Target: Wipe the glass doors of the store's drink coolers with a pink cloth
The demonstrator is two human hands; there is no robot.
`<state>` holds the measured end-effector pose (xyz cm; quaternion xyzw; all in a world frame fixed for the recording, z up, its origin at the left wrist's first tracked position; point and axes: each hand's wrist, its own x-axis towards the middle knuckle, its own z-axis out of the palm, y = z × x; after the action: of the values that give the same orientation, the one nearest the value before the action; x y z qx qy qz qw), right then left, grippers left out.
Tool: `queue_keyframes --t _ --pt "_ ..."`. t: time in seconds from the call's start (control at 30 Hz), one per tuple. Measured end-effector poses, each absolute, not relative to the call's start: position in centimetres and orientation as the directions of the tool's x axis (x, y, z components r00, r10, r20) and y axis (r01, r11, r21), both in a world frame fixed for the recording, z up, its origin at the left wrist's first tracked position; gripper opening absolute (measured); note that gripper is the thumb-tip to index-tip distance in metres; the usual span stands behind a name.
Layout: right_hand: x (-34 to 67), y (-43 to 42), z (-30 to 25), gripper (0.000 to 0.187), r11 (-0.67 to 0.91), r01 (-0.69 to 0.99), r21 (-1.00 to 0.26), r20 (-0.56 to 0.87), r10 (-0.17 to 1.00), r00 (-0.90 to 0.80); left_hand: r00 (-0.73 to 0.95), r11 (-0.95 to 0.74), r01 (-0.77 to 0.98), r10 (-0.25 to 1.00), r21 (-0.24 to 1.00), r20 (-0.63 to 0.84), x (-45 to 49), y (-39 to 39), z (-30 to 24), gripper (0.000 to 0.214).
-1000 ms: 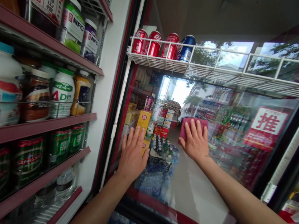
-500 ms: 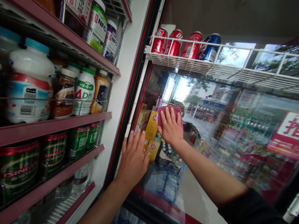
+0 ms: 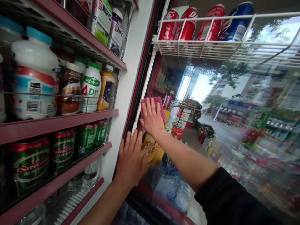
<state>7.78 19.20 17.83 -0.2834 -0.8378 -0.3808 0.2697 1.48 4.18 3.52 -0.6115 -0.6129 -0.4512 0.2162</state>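
Observation:
My right hand (image 3: 152,117) lies flat, fingers spread, pressing a pink cloth (image 3: 152,102) against the inner side of the open fridge's glass door (image 3: 222,118), close to its hinge edge. My left hand (image 3: 131,157) rests flat and open on the same glass, lower down and a little to the left, holding nothing. The cloth shows only above and beside my right fingers; the rest is under the palm.
A white wire rack (image 3: 211,47) on the door holds red cans (image 3: 187,28) and a blue can (image 3: 236,22) above my hands. Left, the fridge's red shelves (image 3: 58,122) carry bottles, jars and green beer cans (image 3: 63,148). Shop goods show through the glass.
My right hand has slid the pink cloth leftward and slightly up across the glass, from the middle toward the hinge edge. My left hand has stayed flat in about the same place.

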Motion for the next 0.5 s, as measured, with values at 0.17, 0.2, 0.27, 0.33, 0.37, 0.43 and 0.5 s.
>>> queue_keyframes --t 0.17,0.2,0.27,0.33,0.37,0.43,0.5 --pt "8.1 19.1 13.2 0.093 0.592 0.642 0.487 0.608 0.298 -0.736 -0.196 -0.105 0.944 0.585 0.313 0.787 1.6 4.4 2.1 0.085" --pt "8.3 19.1 12.2 0.091 0.609 0.626 0.487 0.589 0.3 -0.75 -0.202 -0.098 0.943 0.591 0.318 0.781 1.7 4.4 1.9 0.085" --pt "8.9 19.1 10.2 0.084 0.649 0.584 0.489 0.549 0.291 -0.783 -0.206 -0.092 0.942 0.595 0.321 0.776 2.0 4.4 1.8 0.085" --pt "9.7 19.0 8.9 0.078 0.675 0.54 0.503 0.509 0.273 -0.816 -0.199 -0.097 0.944 0.594 0.315 0.779 2.4 4.3 1.9 0.083" --pt "10.2 18.9 8.5 0.077 0.678 0.523 0.516 0.489 0.268 -0.83 -0.194 -0.102 0.945 0.594 0.312 0.781 2.6 4.2 2.0 0.083" --pt "11.4 18.7 8.2 0.078 0.668 0.501 0.55 0.444 0.274 -0.853 -0.192 -0.111 0.942 0.595 0.317 0.78 3.1 4.1 2.3 0.083" --pt "13.1 18.3 8.2 0.08 0.651 0.492 0.579 0.405 0.294 -0.866 -0.191 -0.127 0.937 0.596 0.326 0.78 3.9 3.8 2.7 0.084"
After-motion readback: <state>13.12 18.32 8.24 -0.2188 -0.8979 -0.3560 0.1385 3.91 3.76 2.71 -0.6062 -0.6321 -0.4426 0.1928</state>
